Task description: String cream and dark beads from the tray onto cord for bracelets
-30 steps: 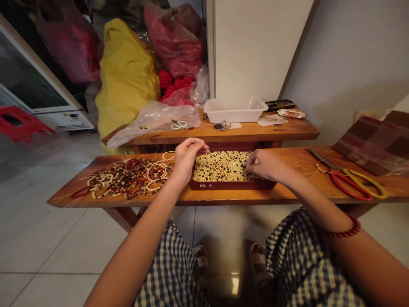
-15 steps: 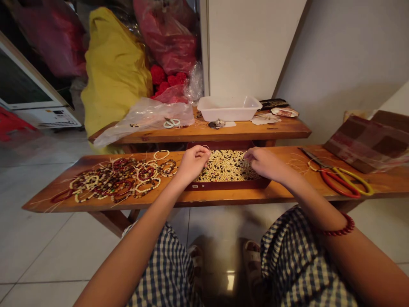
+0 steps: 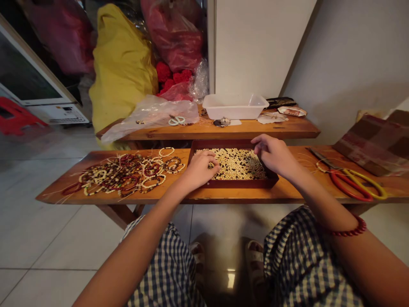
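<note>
Status: loose cream and dark beads (image 3: 238,164) sit in the dark red box (image 3: 246,183) mid-desk (image 3: 188,198), spread over most of its floor. Done, as I read it: a tangled heap of strung bracelets (image 3: 121,170), left of the box, many with loose thread ends. Left: plenty of unstrung beads, so nowhere near finished by my guess. Left hand (image 3: 204,167) is over the box's left end, fingers curled low at the beads; can't tell if its grip is pinching anything. Right hand (image 3: 271,154) is over the right end, forefinger stretched out; grip unclear, no held bead or thread visible. Tool (image 3: 342,190) with red and yellow handles lies untouched far right
</note>
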Demonstrator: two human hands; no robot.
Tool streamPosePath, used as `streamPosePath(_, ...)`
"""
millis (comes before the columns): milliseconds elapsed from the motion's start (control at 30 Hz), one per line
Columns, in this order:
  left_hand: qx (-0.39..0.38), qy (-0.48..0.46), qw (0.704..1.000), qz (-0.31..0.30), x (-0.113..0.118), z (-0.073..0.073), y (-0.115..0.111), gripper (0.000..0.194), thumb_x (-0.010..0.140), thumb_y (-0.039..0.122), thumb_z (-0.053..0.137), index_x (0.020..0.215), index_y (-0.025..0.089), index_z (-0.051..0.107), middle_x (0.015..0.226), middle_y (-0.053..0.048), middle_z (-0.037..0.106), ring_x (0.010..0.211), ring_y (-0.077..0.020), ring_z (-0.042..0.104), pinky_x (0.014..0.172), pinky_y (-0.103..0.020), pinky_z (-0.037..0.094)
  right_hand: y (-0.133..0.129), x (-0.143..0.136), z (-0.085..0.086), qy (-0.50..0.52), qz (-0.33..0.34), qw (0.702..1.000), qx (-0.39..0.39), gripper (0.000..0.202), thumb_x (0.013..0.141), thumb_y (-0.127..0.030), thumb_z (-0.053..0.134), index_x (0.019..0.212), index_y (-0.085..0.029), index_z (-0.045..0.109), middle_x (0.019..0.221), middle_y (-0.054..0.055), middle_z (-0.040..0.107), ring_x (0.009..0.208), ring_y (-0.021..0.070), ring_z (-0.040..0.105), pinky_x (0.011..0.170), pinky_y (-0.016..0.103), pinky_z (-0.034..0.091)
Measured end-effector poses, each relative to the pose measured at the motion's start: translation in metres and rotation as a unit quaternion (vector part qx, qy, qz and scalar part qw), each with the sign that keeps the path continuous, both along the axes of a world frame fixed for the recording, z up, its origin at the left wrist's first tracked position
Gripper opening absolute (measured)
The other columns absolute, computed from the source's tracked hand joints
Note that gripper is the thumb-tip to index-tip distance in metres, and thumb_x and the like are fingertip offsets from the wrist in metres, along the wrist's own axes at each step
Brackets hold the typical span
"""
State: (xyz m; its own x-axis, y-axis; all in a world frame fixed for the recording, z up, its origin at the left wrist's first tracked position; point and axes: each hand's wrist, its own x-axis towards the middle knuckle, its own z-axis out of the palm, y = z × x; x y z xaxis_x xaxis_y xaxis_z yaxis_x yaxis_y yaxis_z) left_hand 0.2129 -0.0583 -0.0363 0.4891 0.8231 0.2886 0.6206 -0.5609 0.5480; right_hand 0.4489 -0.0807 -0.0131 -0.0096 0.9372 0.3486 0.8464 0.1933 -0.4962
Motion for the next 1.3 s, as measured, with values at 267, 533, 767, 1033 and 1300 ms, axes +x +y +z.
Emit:
streamPosePath(267,-0.044,-0.139,0.989,-0.016,-0.028,0.013,0.008,0.049,0.076,0.040,0.062,0.122,0.024,0.056,0.130,-0.009,0.056,0.118,-0.0225,0.051,0.102,-0.036,0.034,0.003,-0.001,-0.001,0.011,-0.038,0.999,0.014,0.029,0.072,-0.012,0.044,0.096,-0.017,0.060,0.080,0.008,0.069,0.071,0.0203,0.061,0.069,0.031,0.043)
streamPosePath(533,-0.012,-0.152,0.946,0.286,-0.132,-0.003,0.066,0.014,0.070,0.023,0.058,0.075,0.017,0.070,0.075,-0.006,0.070,0.074,-0.0204,0.062,0.080,-0.032,0.044,-0.005,0.000,0.002,0.028,-0.012,0.999,0.025,0.025,0.073,-0.010,0.042,0.091,-0.020,0.056,0.074,0.003,0.067,0.067,0.0178,0.060,0.068,0.030,0.043)
streamPosePath(767,-0.137,-0.043,0.964,0.225,-0.183,-0.004,0.047,0.020,0.048,0.026,0.075,0.067,0.022,0.074,0.069,-0.004,0.072,0.066,-0.0233,0.060,0.075,-0.033,0.044,-0.010,0.005,0.007,0.037,-0.032,0.999,0.011,0.026,0.071,-0.011,0.042,0.089,-0.019,0.059,0.074,0.005,0.067,0.068,0.0195,0.060,0.066,0.031,0.042)
streamPosePath(1033,-0.078,0.116,0.973,0.184,-0.188,-0.004,0.046,0.024,0.061,0.038,0.065,0.077,0.022,0.074,0.090,-0.007,0.074,0.088,-0.0280,0.063,0.087,-0.034,0.043,-0.007,0.006,0.004,0.040,-0.026,0.999,0.005,0.025,0.071,-0.012,0.041,0.088,-0.020,0.058,0.073,0.005,0.066,0.064,0.0197,0.059,0.063,0.032,0.042)
streamPosePath(1300,-0.014,-0.185,0.942,0.279,-0.182,-0.003,0.041,0.029,0.069,0.039,0.066,0.087,0.017,0.072,0.089,-0.005,0.071,0.084,-0.0204,0.062,0.085,-0.031,0.045,-0.007,0.001,0.006,0.047,-0.025,0.999,0.004,0.026,0.072,-0.011,0.039,0.086,-0.020,0.059,0.073,0.004,0.065,0.065,0.0189,0.058,0.063,0.031,0.042)
